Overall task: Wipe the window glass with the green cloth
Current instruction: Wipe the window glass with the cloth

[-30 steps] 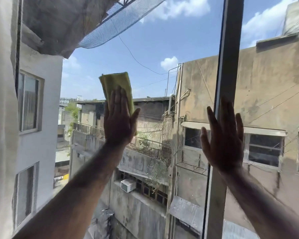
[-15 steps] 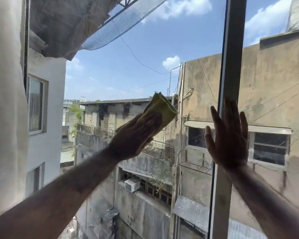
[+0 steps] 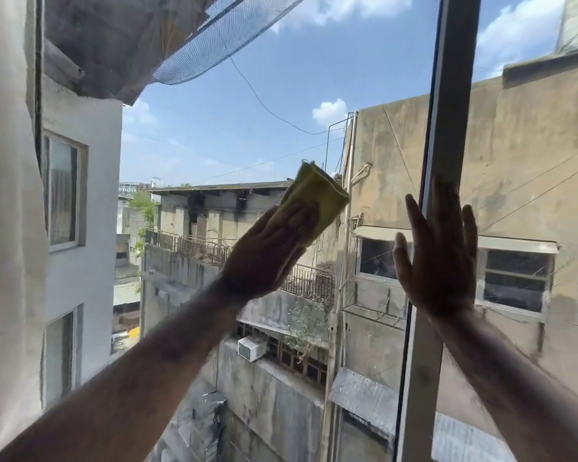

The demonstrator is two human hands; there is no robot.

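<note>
Wiping is the step in hand. The left hand (image 3: 267,251) lies flat, fingers together and angled up to the right, pressing the green cloth (image 3: 316,203) against the window glass (image 3: 247,135). The cloth is folded into a pad; its upper right part projects beyond the fingertips, and its lower part is trapped under the palm and fingers. The pad sits at mid-height of the left pane, near the vertical window frame (image 3: 447,161) but apart from it.

The right hand (image 3: 437,258) is spread open, fingers upward, and holds nothing. It lies over the frame at about the same height and appears to brace against frame or glass; actual contact cannot be confirmed.

Progress cannot be read from the glass: no clear boundary between wiped and unwiped areas is visible. The large upper area of the pane above the cloth, and the strip along the frame, presumably need passes.

The next move calls for even palm pressure so the folded pad does not slip out, and strokes carried up to the frame edge without bunching the cloth.
</note>
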